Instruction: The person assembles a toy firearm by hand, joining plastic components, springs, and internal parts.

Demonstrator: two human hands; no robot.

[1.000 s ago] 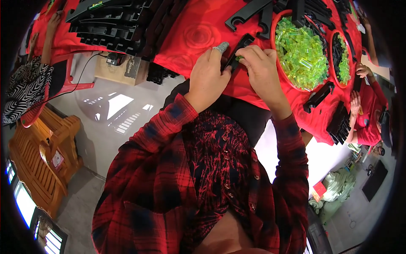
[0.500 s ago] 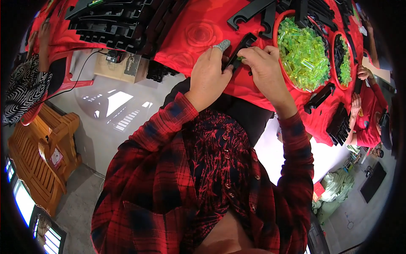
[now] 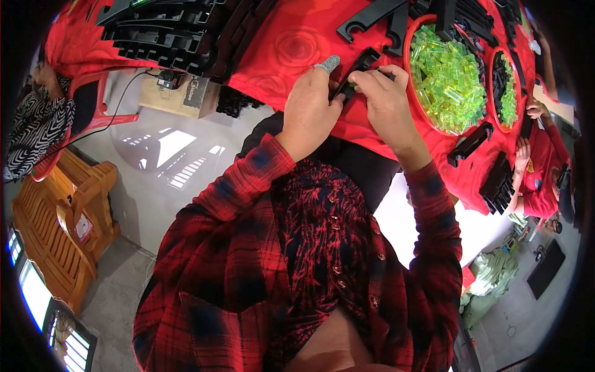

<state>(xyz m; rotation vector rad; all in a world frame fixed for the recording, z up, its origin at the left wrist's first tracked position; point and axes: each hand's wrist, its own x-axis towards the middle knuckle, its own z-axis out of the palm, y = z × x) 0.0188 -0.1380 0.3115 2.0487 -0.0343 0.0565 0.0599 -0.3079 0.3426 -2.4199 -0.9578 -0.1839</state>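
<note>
My left hand (image 3: 308,111) is closed on a black plastic part (image 3: 364,60), a slim elongated piece tilted up and to the right over the table edge. A grey covering (image 3: 330,62) wraps the tip of my left index finger. My right hand (image 3: 389,105) meets the same part from the right, its thumb and fingers pinched together against it. What sits between those right fingertips is hidden. Just right of that hand stands a red basket (image 3: 409,80) heaped with small translucent yellow-green pieces (image 3: 443,80).
Stacked black plastic parts (image 3: 180,40) cover the left of the red tablecloth (image 3: 297,49); more black parts (image 3: 372,18) lie beyond my hands. A smaller red-rimmed basket (image 3: 494,93) holds black and green pieces. Another person's hands (image 3: 522,152) are at the right edge.
Both hands have stayed at the black part, with the right fingertips shifting slightly along it. A bit of green seen by the right fingertips earlier is now covered. The view has shifted slightly.
</note>
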